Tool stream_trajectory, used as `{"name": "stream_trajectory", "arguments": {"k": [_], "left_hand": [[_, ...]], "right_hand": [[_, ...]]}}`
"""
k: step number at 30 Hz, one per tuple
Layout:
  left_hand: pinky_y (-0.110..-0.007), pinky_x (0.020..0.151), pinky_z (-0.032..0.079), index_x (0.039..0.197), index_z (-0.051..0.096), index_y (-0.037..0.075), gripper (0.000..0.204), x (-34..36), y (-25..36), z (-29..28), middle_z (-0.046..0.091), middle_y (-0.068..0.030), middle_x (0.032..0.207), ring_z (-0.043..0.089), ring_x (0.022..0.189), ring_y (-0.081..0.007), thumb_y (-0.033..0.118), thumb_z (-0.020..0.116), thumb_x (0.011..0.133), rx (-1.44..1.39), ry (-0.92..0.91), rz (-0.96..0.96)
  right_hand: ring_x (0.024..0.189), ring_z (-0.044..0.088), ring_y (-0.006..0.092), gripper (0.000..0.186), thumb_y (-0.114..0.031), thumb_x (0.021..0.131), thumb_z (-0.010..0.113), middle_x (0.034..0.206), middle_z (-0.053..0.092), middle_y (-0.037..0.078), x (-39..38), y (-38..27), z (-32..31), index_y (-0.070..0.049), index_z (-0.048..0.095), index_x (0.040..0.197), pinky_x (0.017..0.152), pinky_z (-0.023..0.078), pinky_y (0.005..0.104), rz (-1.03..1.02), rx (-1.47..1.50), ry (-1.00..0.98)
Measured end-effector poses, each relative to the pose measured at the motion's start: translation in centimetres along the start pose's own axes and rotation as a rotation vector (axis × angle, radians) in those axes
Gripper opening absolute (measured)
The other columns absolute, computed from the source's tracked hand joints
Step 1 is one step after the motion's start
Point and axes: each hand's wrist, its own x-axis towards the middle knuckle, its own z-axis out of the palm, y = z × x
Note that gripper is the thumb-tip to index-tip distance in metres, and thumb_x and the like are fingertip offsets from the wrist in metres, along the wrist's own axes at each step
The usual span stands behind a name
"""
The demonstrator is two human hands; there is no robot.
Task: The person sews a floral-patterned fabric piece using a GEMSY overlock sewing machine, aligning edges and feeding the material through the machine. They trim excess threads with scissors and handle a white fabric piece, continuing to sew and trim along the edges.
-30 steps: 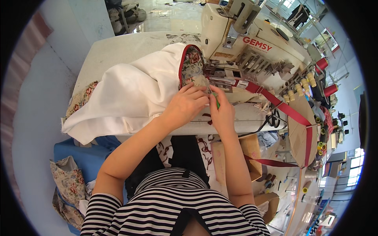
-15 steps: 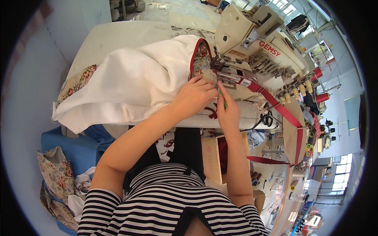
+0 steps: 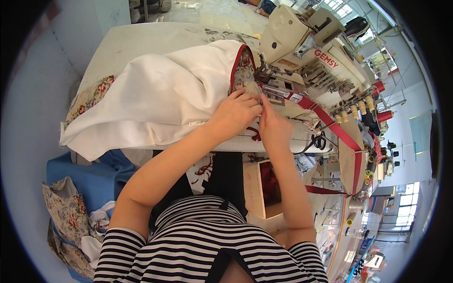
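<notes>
A white cloth piece [image 3: 155,94] with a floral-patterned face [image 3: 245,70] lies across the table, its curved edge bound in red tape [image 3: 233,70]. My left hand [image 3: 236,114] has its fingers curled over the floral fabric at the sewing machine's [image 3: 288,85] working end, holding it. Close beside it, the fingers of my right hand [image 3: 275,126] are pressed together at the fabric edge. What they hold is hidden. From the right, a flat red strip [image 3: 334,126] runs through a metal guide toward the needle area, just beyond both hands.
Black-handled scissors [image 3: 319,141] lie right of my right hand. Thread cones [image 3: 362,106] stand beside the machine. Below the table edge is an open wooden drawer [image 3: 255,191]. Blue cloth [image 3: 71,172] and floral fabric [image 3: 66,203] are heaped at lower left.
The green tool seen in my right hand is out of sight now. That hand has turned and its forearm has shifted slightly right. My left hand stays on the fabric.
</notes>
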Motion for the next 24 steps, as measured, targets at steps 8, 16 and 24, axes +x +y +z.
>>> {"name": "stream_trajectory", "arguments": {"k": [8,16,24], "left_hand": [[-0.043,0.097,0.041,0.086,0.059,0.006,0.016,0.2,0.0,0.2,0.063,-0.0083,0.100,0.056,0.106,-0.0242,0.009,0.067,0.073,-0.011,-0.037,-0.015],[-0.044,0.098,0.039,0.088,0.060,0.007,0.011,0.9,0.4,-1.1,0.063,-0.0072,0.103,0.056,0.106,-0.0245,0.012,0.064,0.080,-0.012,-0.139,-0.038],[-0.043,0.094,0.041,0.093,0.061,0.006,0.015,1.8,0.0,-0.9,0.064,-0.0066,0.101,0.057,0.104,-0.0259,0.007,0.064,0.079,-0.057,-0.165,-0.062]], "right_hand": [[0.051,0.061,0.0253,0.053,-0.008,0.073,0.061,0.064,0.062,0.007,1.1,-0.1,-1.3,-0.009,0.053,0.126,0.047,0.048,0.0366,-0.030,-0.187,-0.147],[0.050,0.061,0.0257,0.042,-0.014,0.081,0.059,0.062,0.062,0.006,1.0,0.4,-1.9,-0.011,0.056,0.123,0.046,0.048,0.0365,0.023,-0.051,-0.113],[0.049,0.059,0.0274,0.036,-0.016,0.083,0.059,0.058,0.060,0.009,0.1,1.1,-2.5,-0.012,0.058,0.119,0.048,0.047,0.0373,0.098,0.114,-0.092]]}}
